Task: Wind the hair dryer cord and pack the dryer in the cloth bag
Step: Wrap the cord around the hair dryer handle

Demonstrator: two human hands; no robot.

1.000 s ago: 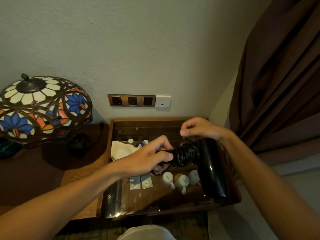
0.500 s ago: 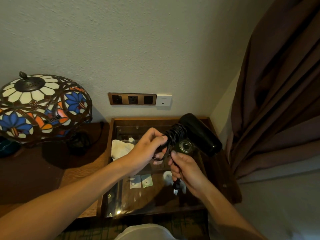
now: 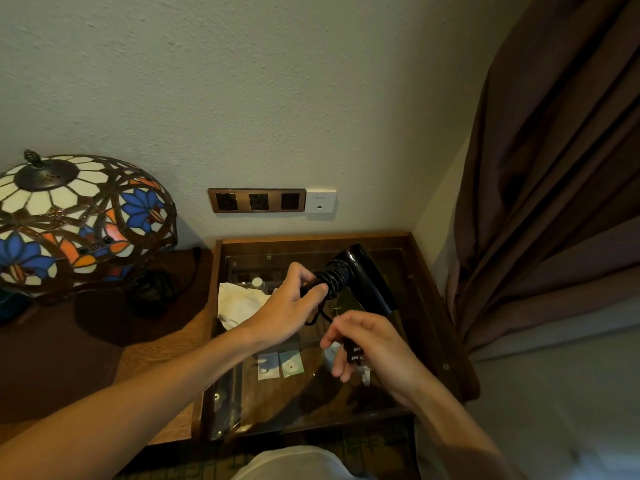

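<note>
Your left hand (image 3: 291, 306) grips the hair dryer (image 3: 367, 282) by its cord-wrapped handle, above the glass-topped desk (image 3: 433, 306); your right hand (image 3: 374, 344) pinches the plug (image 3: 353, 353) just below the dryer. Loosen either grip and the coils (image 3: 334, 277) may spring loose. The curtain (image 3: 547, 188) crowds the dryer's right; toward the white cloth (image 3: 239, 303) lies open room.
</note>
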